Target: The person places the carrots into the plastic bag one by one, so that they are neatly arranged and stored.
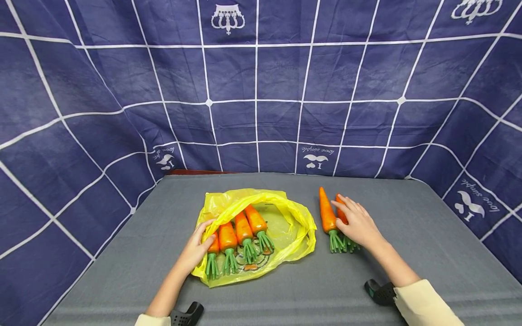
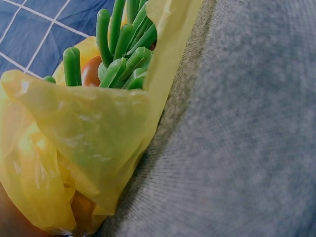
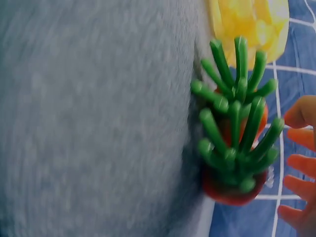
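Note:
A yellow plastic bag lies with its mouth spread toward me, several orange carrots with green stems side by side inside it. My left hand grips the left edge of its mouth, thumb on the inner side. In the left wrist view the bag covers most of the carrots, and green stems poke above its edge. To the right lie two more carrots, one in plain sight and one partly hidden under my right hand. That hand's fingers are spread above them, holding nothing.
A grey cloth covers the table. Behind and at both sides hangs a blue curtain with white grid lines. Black wrist devices sit on both wrists, near the cream sleeves.

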Action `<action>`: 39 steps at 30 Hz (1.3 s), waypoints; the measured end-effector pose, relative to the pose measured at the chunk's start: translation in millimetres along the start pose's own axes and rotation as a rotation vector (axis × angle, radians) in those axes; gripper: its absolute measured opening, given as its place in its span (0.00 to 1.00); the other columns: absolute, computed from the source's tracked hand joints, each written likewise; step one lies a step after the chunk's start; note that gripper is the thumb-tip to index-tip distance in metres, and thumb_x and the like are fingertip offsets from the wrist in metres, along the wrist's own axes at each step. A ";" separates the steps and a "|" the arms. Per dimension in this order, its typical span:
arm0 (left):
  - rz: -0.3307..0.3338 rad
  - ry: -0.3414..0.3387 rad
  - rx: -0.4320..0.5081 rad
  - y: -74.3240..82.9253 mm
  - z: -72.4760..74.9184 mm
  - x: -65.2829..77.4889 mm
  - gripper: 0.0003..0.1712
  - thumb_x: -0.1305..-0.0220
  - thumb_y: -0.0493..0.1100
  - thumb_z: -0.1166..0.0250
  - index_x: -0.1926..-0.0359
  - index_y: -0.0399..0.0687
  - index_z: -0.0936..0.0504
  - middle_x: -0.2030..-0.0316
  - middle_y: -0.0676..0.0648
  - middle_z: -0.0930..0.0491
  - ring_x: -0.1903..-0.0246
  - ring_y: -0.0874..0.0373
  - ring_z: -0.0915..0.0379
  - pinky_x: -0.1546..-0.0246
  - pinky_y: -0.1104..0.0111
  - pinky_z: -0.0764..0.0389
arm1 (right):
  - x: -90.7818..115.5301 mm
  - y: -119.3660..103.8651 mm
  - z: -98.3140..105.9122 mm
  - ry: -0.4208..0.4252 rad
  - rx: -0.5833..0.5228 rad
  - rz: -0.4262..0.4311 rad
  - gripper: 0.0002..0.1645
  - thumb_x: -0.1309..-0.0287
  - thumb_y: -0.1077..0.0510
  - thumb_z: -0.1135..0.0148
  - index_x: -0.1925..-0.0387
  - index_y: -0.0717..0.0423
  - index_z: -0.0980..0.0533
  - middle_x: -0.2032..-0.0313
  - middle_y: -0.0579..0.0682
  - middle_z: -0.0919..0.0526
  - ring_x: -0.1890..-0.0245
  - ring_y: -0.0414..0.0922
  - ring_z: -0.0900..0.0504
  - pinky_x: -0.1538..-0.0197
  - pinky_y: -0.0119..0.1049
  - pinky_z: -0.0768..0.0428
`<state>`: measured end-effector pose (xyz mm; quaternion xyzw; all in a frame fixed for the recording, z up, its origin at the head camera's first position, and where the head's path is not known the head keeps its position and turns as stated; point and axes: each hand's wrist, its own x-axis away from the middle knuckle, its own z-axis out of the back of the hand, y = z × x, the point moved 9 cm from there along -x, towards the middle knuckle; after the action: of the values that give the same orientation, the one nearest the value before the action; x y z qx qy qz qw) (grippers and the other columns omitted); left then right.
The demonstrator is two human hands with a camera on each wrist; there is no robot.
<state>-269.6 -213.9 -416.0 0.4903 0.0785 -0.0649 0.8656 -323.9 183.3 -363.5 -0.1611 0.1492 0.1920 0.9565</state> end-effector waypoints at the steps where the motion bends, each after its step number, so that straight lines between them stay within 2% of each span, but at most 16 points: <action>1: 0.000 -0.001 0.000 0.2 0.0 0.0 0.25 0.35 0.42 0.46 0.38 0.46 0.37 0.38 0.40 0.38 0.36 0.43 0.47 0.40 0.44 0.45 | 0.2 4.0 -2.0 -0.018 -0.003 -0.012 0.29 0.49 0.57 0.48 0.42 0.57 0.32 0.37 0.61 0.37 0.37 0.61 0.40 0.41 0.61 0.41; 5: -0.004 -0.006 -0.011 0.6 0.4 0.1 0.25 0.35 0.43 0.47 0.37 0.46 0.37 0.37 0.40 0.39 0.35 0.42 0.48 0.41 0.43 0.44 | 1.8 15.6 -8.7 -0.086 -0.013 -0.058 0.30 0.49 0.56 0.48 0.41 0.56 0.32 0.36 0.60 0.39 0.37 0.60 0.40 0.52 0.65 0.33; 8: -0.007 -0.004 -0.014 0.3 0.7 0.0 0.25 0.35 0.42 0.47 0.38 0.45 0.37 0.37 0.40 0.39 0.36 0.42 0.48 0.41 0.43 0.44 | 3.0 22.1 -14.0 -0.143 -0.021 -0.093 0.31 0.50 0.56 0.49 0.41 0.55 0.32 0.35 0.59 0.41 0.38 0.60 0.40 0.59 0.68 0.32; 12: -0.011 0.002 -0.003 0.2 1.0 -0.1 0.25 0.35 0.42 0.46 0.38 0.46 0.36 0.38 0.40 0.37 0.36 0.43 0.47 0.40 0.44 0.44 | 4.4 27.6 -21.2 -0.206 -0.042 -0.130 0.31 0.49 0.55 0.48 0.41 0.54 0.32 0.34 0.59 0.42 0.38 0.61 0.40 0.58 0.71 0.35; 14: -0.009 0.001 -0.003 0.2 1.1 -0.1 0.25 0.35 0.43 0.46 0.38 0.46 0.36 0.38 0.41 0.38 0.36 0.44 0.47 0.40 0.44 0.44 | 4.9 28.0 -24.2 -0.222 -0.063 -0.129 0.30 0.49 0.54 0.48 0.41 0.56 0.32 0.35 0.60 0.41 0.39 0.62 0.39 0.55 0.69 0.35; 20: -0.003 -0.002 0.001 0.7 0.5 -0.3 0.25 0.35 0.42 0.46 0.38 0.46 0.36 0.38 0.40 0.38 0.36 0.44 0.47 0.40 0.45 0.44 | 5.5 28.1 -26.1 -0.201 -0.111 -0.113 0.30 0.50 0.55 0.46 0.44 0.60 0.30 0.38 0.63 0.38 0.41 0.64 0.35 0.48 0.59 0.32; 27: -0.003 0.003 0.001 1.2 0.7 -0.4 0.24 0.36 0.40 0.46 0.38 0.46 0.36 0.38 0.41 0.37 0.36 0.45 0.45 0.40 0.47 0.43 | 8.2 29.9 -23.5 -0.192 -0.118 -0.139 0.30 0.51 0.56 0.46 0.43 0.60 0.30 0.37 0.63 0.38 0.41 0.64 0.36 0.49 0.60 0.33; 39: -0.004 0.021 -0.017 -2.7 0.8 -1.3 0.25 0.37 0.39 0.45 0.39 0.43 0.36 0.39 0.39 0.37 0.37 0.43 0.45 0.40 0.45 0.44 | 11.5 24.9 -12.1 -0.177 -0.115 -0.140 0.30 0.50 0.55 0.46 0.43 0.60 0.31 0.37 0.63 0.38 0.42 0.65 0.34 0.49 0.60 0.33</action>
<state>-271.4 -215.9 -417.6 0.4835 0.0891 -0.0605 0.8687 -326.8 204.3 -384.6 -0.2082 0.0414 0.1463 0.9662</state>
